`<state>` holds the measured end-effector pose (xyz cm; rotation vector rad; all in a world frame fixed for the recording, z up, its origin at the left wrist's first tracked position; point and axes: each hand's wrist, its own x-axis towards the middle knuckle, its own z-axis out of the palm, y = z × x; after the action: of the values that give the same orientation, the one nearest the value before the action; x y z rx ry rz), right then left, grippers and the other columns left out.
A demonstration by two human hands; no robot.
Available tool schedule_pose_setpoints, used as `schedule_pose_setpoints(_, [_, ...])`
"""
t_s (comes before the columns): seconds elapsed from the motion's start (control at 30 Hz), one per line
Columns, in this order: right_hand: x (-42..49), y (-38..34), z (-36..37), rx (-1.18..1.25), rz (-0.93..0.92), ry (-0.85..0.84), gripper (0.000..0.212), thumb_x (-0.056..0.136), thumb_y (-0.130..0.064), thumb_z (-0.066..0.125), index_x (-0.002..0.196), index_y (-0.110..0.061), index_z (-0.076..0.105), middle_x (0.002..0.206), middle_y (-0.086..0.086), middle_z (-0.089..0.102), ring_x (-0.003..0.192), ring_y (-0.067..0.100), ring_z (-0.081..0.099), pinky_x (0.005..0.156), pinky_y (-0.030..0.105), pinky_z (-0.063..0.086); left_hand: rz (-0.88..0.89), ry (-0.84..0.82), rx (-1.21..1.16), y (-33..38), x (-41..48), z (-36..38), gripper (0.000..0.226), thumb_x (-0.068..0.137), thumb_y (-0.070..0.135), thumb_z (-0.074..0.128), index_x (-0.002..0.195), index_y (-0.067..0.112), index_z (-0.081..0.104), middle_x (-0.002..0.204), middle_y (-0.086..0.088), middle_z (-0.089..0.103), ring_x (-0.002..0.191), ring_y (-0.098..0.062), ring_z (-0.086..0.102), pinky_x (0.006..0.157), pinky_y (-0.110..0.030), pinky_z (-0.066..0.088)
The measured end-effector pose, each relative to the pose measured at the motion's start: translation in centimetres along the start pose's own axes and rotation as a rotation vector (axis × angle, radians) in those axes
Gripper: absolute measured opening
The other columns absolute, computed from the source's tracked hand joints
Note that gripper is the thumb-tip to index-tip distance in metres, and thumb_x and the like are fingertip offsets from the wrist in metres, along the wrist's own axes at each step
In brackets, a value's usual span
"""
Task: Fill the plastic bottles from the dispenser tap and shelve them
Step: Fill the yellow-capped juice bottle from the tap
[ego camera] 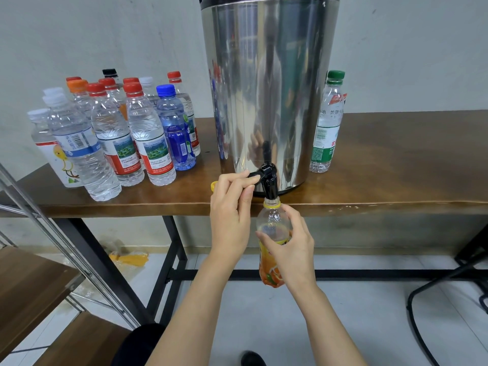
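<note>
The tap (pixel 268 178) lever is pinched by the left hand (pixel 232 215). The bottle (pixel 273 223) is gripped by the right hand (pixel 290 249) just below the table (pixel 396 167) edge, with its open neck set under the spout and its label largely covered by that hand. The dispenser (pixel 269 88) is cut off at the top, a yellow cap (pixel 214 185) is mostly hidden behind the left hand, and any flow of water cannot be made out.

place: plain workroom | signs: bare grey wall (pixel 105 35); wooden table (pixel 396 159), black metal frame (pixel 174 247); steel dispenser (pixel 264 75); pale floor (pixel 356 326)
</note>
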<state>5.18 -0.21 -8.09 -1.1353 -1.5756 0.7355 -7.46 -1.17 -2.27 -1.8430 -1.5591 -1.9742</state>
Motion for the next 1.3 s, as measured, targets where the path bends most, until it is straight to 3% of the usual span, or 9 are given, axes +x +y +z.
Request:
schedule_pose_setpoints(0.27, [-0.02,-0.09,0.02,-0.011,0.006,0.003,0.066,0.076,-0.028,0.084,0.132,-0.033,0.051,0.127,-0.018,0.055,0.111,-0.018,0.044,0.087,-0.006,0.029,-0.003,-0.007,-0.003,0.04,-0.06,-0.07,0.027,0.102,0.027,0.045,0.111,0.018,0.069,0.115,0.007,0.056,0.115,-0.015,0.057,0.093,-0.053,0.048])
schedule_pose_setpoints(1.13, [0.00,0.11,0.03,0.011,0.011,-0.002,0.066,0.076,-0.030,0.084,0.133,-0.035,0.050,0.127,-0.019,0.055,0.117,-0.004,0.048,0.090,0.003,0.032,0.000,-0.009,0.002,0.08,-0.01,-0.09,0.027,0.101,0.026,0.045,0.111,0.017,0.069,0.114,0.007,0.056,0.115,-0.013,0.057,0.094,-0.049,0.049])
schedule_pose_setpoints(1.3, [0.06,0.09,0.05,0.009,0.015,-0.001,0.065,0.076,-0.030,0.084,0.132,-0.037,0.050,0.126,-0.021,0.054,0.115,-0.013,0.046,0.088,0.000,0.032,-0.003,-0.008,-0.002,0.21,0.02,-0.08,0.028,0.101,0.026,0.045,0.111,0.016,0.069,0.114,0.006,0.056,0.114,-0.015,0.057,0.094,-0.048,0.049])
